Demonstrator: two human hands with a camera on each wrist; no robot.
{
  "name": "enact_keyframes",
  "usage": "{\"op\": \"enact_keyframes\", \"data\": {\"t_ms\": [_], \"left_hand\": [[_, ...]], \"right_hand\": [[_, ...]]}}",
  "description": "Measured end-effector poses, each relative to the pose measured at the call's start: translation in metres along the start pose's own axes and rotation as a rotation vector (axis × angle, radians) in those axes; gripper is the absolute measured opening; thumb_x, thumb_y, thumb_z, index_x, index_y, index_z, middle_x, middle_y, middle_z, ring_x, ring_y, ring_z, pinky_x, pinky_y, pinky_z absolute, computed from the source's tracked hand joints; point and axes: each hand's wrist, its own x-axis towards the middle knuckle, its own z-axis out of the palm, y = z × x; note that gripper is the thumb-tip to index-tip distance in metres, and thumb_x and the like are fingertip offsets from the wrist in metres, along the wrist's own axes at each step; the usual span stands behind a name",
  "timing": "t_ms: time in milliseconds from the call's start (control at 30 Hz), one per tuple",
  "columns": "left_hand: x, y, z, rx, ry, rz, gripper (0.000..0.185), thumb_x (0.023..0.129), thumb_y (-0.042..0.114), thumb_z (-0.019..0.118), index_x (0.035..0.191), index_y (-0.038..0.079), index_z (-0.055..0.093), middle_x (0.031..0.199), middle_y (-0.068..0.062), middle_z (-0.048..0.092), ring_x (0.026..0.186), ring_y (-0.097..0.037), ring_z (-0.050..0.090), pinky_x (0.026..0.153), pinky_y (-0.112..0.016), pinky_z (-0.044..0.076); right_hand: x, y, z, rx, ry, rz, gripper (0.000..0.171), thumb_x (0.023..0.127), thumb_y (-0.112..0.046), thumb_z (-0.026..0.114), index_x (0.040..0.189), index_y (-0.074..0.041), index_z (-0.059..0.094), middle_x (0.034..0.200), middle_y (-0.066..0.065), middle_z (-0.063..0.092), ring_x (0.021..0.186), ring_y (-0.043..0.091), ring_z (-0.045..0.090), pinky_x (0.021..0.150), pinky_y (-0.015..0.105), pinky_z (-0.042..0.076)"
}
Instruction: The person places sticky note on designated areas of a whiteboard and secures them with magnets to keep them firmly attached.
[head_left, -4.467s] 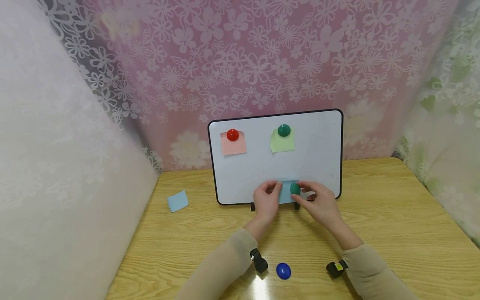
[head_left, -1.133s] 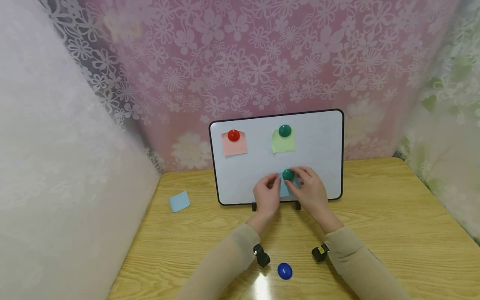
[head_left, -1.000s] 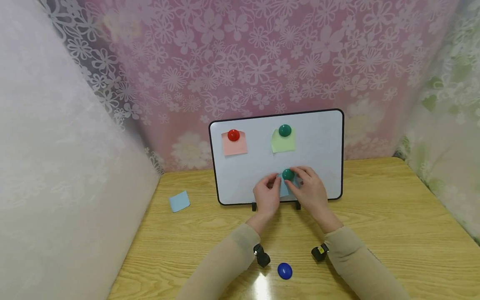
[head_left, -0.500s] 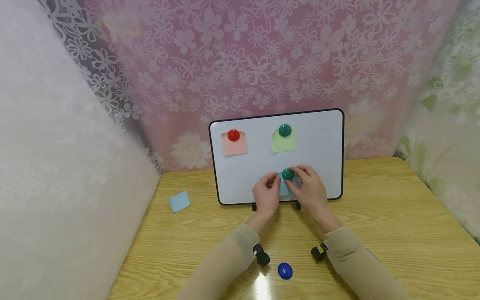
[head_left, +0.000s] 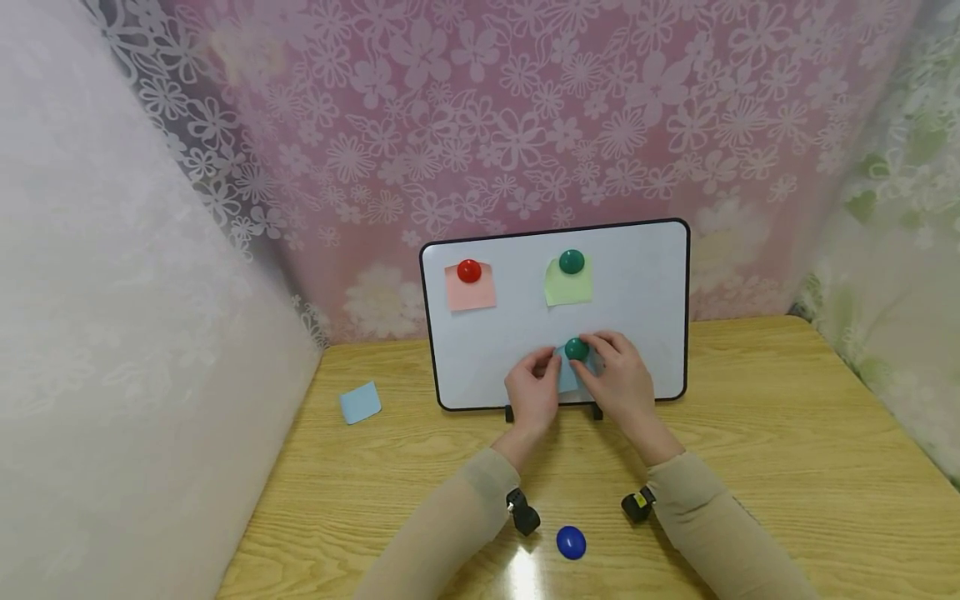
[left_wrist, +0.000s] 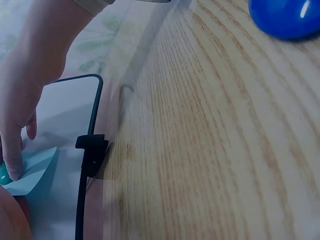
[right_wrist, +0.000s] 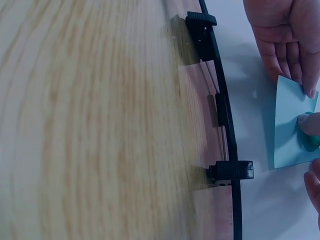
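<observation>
A blue sticky note (right_wrist: pixel 289 132) lies against the lower part of the whiteboard (head_left: pixel 510 325). My left hand (head_left: pixel 534 390) pinches the note's left edge between thumb and fingers. A round green magnet (head_left: pixel 576 349) sits over the note's upper part, and my right hand (head_left: pixel 621 379) grips it by its sides with thumb and fingertips. In the right wrist view the note's lower edge stands a little off the board. Above, a red magnet (head_left: pixel 468 271) holds a pink note (head_left: pixel 471 295), and another green magnet (head_left: pixel 572 262) holds a light green note (head_left: pixel 567 289).
The board leans upright on small black feet (head_left: pixel 597 412) on the wooden table (head_left: pixel 420 483). A second blue note (head_left: pixel 361 403) lies on the table to the left. Between my forearms, near the front, lies a blue magnet (head_left: pixel 571 542). A pink flowered curtain (head_left: pixel 517 125) hangs behind.
Since the oldest frame, both the blue note and the green magnet have moved up the board, the magnet also slightly left. Over the last second my hands have stayed in place.
</observation>
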Motion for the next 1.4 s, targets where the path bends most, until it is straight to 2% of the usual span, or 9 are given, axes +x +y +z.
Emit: {"op": "enact_keyframes", "data": {"t_ms": [833, 1100, 1400], "left_hand": [[-0.002, -0.001, -0.009, -0.012, 0.005, 0.008, 0.017, 0.104, 0.016, 0.073, 0.118, 0.01, 0.082, 0.102, 0.005, 0.077, 0.088, -0.009, 0.07, 0.076, -0.028, 0.059], [0.0, -0.006, -0.017, 0.01, 0.013, 0.004, 0.016, 0.104, 0.015, 0.074, 0.117, 0.01, 0.082, 0.101, 0.007, 0.077, 0.087, -0.008, 0.069, 0.078, -0.027, 0.059], [0.0, -0.012, -0.024, -0.017, 0.006, -0.001, 0.015, 0.103, 0.017, 0.075, 0.115, 0.01, 0.082, 0.097, 0.009, 0.077, 0.084, -0.007, 0.07, 0.077, -0.026, 0.06]], "right_hand": [[-0.004, -0.002, 0.001, -0.018, 0.027, -0.014, 0.043, 0.086, -0.01, 0.092, 0.124, 0.0, 0.075, 0.122, 0.02, 0.066, 0.113, 0.041, 0.065, 0.092, 0.056, 0.057], [-0.006, -0.005, -0.007, -0.006, 0.063, -0.053, 0.046, 0.084, -0.009, 0.094, 0.124, 0.002, 0.075, 0.123, 0.02, 0.066, 0.111, 0.043, 0.064, 0.092, 0.057, 0.057], [-0.011, -0.005, -0.008, -0.012, 0.04, -0.09, 0.044, 0.084, -0.01, 0.093, 0.123, 0.001, 0.076, 0.121, 0.021, 0.066, 0.108, 0.043, 0.064, 0.088, 0.057, 0.057]]}}
